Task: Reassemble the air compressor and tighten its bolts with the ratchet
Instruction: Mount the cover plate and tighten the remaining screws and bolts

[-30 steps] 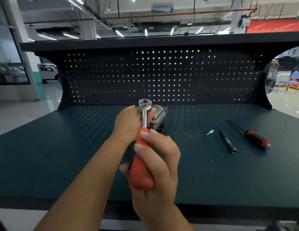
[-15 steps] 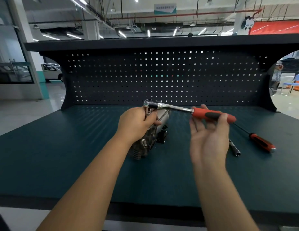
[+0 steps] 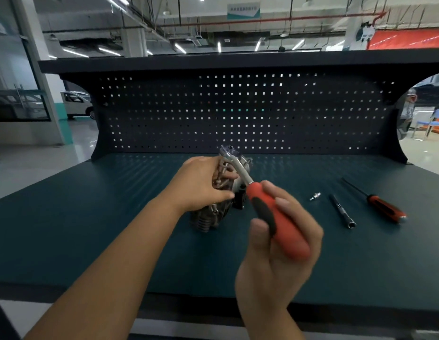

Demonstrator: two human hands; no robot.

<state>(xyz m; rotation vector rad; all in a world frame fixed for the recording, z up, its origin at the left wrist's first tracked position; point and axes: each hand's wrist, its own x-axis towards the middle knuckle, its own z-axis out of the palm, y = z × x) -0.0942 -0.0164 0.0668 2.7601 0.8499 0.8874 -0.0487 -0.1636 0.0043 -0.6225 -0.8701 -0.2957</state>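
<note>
The grey metal air compressor (image 3: 208, 217) stands on the dark green bench, finned end toward me. My left hand (image 3: 201, 182) grips its upper part and hides most of it. The ratchet (image 3: 269, 209) has a red and black handle and a chrome shaft. Its head (image 3: 227, 151) sits on top of the compressor. My right hand (image 3: 284, 236) holds the ratchet handle, fingers curled round it, near and to the right of the compressor.
To the right on the bench (image 3: 91, 229) lie a small metal fitting (image 3: 314, 196), a dark socket extension bar (image 3: 342, 211) and a red-handled screwdriver (image 3: 382, 207). A perforated back panel (image 3: 238, 111) closes the far side, with a shelf above it.
The ratchet handle swung from pointing right, level over the bench, back toward me and down. My right hand went from open under the handle to gripping it. The left hand stayed on the compressor.
</note>
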